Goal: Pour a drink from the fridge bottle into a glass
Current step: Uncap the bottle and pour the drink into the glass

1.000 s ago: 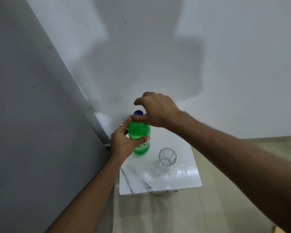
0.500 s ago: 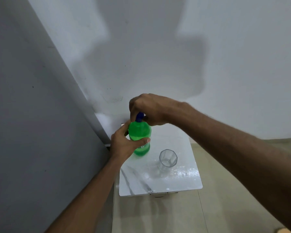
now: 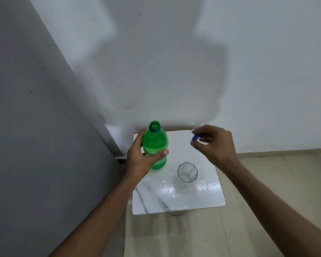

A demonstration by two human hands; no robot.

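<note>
Off comes the blue cap, now pinched, blurrily, in the right hand well right of the green bottle. Upright on the marble-topped table, the open bottle is gripped by the left hand; the empty glass stands nearby.

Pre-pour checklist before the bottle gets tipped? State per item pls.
1. Cap off the bottle: ok, mouth open.
2. Left hand grips the bottle body, bottle upright: ok.
3. Right hand pinches the cap, off to the side of the glass: ok.
4. Glass upright on the table, apart from the bottle: ok.
5. Glass empty: ok, looks empty.
6. Table surface dry: cannot tell, glare.
</note>
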